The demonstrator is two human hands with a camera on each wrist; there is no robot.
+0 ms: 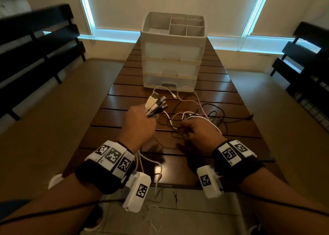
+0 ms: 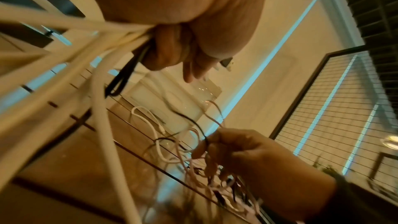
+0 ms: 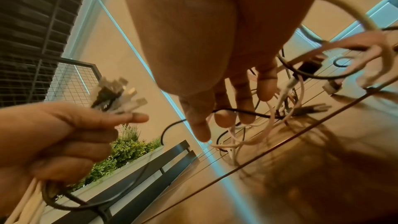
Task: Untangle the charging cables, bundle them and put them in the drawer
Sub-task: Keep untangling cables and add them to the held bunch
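Left hand: your left hand (image 1: 140, 122) is curled round a bunch of plug ends (image 1: 155, 104), which fan out above your fist; the right wrist view shows the same fist (image 3: 64, 135) with the connectors (image 3: 120, 94) sticking up past your thumb; white and black leads trail down from under it toward the table's near edge.
Right hand: your right hand (image 1: 199, 131) is held low over the table; its fingers (image 3: 245, 101) are hooked into the loose loops, a black lead crossing them; whether they truly pinch a strand I cannot tell.
Cables: the charging cables (image 1: 192, 110) lie as a white, pink and black tangle on the table, between your hands and the drawer unit, spreading to your right; none are bundled yet.
Drawer unit: the drawer unit (image 1: 171, 56) stands upright at the far middle of the table; its three translucent drawers look closed; one white lead runs right up to its base.
Table: the table (image 1: 231, 99) is dark slatted wood.
Surroundings: dark benches (image 1: 35, 44) stand either side.
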